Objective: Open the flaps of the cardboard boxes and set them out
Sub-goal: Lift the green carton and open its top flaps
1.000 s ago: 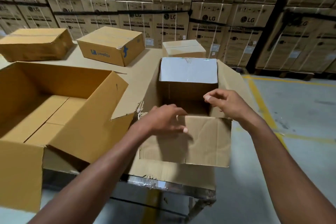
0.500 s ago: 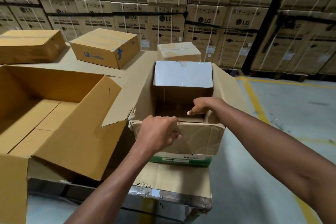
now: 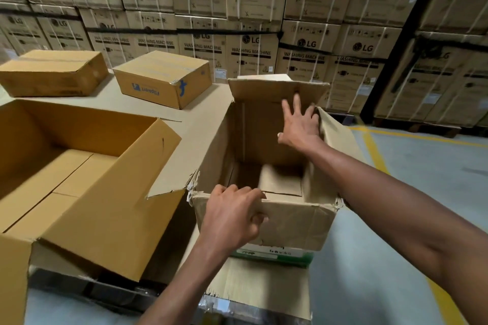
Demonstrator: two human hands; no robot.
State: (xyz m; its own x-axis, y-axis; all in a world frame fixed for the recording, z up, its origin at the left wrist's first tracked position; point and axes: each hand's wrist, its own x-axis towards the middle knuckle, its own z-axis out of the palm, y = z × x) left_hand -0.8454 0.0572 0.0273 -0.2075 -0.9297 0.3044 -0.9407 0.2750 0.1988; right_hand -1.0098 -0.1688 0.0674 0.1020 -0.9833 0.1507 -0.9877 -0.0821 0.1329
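Note:
A worn brown cardboard box (image 3: 293, 224) stands open at the table's right end. My left hand (image 3: 232, 215) grips its near flap, which is folded down outward. Inside the box, my right hand (image 3: 301, 124) has its fingers spread, pressing near the far wall and the right flap (image 3: 335, 132). The far flap (image 3: 277, 88) stands tilted back. A big yellow-brown box (image 3: 87, 192) with its flaps open sits to the left. Two closed boxes lie farther back: one plain (image 3: 52, 74) and one with blue print (image 3: 163, 78).
A cardboard sheet covers the table top (image 3: 206, 116); its torn front edge (image 3: 264, 295) hangs over a metal rim. Stacked washing machine cartons (image 3: 250, 34) form a wall behind. Grey floor with yellow lines (image 3: 375, 155) lies to the right.
My right hand went from the near edge deep into the box and spread open. The far flap, earlier folded inward showing white, now tilts back. My left hand keeps hold of the near flap.

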